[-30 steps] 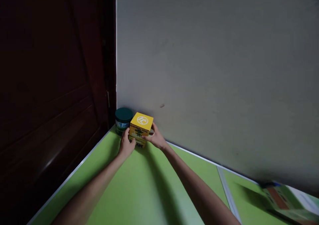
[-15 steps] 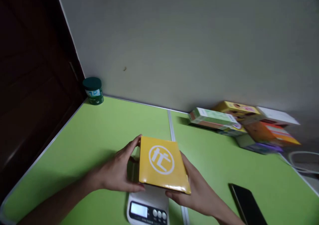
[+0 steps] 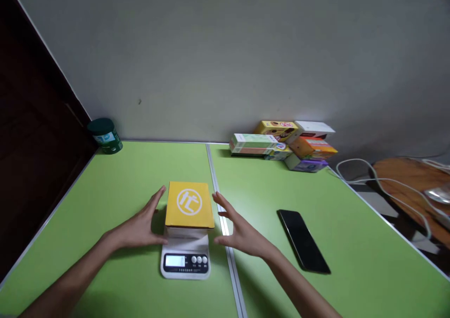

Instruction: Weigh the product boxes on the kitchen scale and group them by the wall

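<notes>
A yellow box (image 3: 190,204) with a white round logo on top rests on a small white digital scale (image 3: 185,261) on the green table (image 3: 133,177). My left hand (image 3: 140,224) is open just left of the box, fingers stretched out, a small gap away from it. My right hand (image 3: 239,229) is open just right of the box, fingers spread, also apart from it. Neither hand holds anything.
A dark green lidded jar (image 3: 105,135) stands in the far left corner by a dark wooden door. Several colourful flat boxes (image 3: 284,142) are piled against the wall. A black phone (image 3: 303,240) lies to the right. White cables (image 3: 372,177) trail over the right edge.
Both hands carried the yellow box from the far corner beside the green jar to the scale, set it on top and let go. The hands now stand open on either side.
</notes>
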A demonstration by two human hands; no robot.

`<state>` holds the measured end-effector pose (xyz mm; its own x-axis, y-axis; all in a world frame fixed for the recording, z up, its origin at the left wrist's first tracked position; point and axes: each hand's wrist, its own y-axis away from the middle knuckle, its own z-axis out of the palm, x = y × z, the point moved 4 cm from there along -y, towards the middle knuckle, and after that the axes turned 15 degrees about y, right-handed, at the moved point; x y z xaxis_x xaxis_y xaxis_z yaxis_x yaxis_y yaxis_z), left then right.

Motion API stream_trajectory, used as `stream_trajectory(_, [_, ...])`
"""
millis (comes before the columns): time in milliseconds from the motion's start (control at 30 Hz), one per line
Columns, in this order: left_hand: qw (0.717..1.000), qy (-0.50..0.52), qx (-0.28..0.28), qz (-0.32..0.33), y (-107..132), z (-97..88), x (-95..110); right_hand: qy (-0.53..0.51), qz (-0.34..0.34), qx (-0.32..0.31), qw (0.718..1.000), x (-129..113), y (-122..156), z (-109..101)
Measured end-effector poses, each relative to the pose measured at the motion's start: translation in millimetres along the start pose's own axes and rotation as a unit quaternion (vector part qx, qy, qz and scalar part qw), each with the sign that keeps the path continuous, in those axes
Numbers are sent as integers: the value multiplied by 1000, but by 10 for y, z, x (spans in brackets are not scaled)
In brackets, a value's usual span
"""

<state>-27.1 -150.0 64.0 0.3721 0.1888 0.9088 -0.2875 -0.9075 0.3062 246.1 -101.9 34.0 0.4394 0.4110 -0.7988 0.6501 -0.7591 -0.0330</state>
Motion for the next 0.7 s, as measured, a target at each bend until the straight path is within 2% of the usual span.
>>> stream_trajectory(133, [999, 22, 29, -27, 78, -178, -220, -7, 22, 3, 1000, 178, 172, -135])
stream_trajectory(233, [999, 20, 24, -25, 42, -207, -266, -11, 34, -18, 999, 128, 121, -115])
stream_trajectory(400, [998, 1, -31, 62, -115, -8, -6, 6, 23, -80, 997, -127, -202, 111])
stream_trajectory(500, [997, 20, -18, 74, -158, 101, 167, -11, 0, -78, 997, -232, -323, 121])
stream_trajectory(600, [997, 36, 25, 58, -261, 226, 370, -24, -38, -45, 998, -210, -294, -127])
stream_trajectory(700, [996, 58, 26, 64, -624, 537, 666, -4, -31, 25, 999, 14, -92, -609])
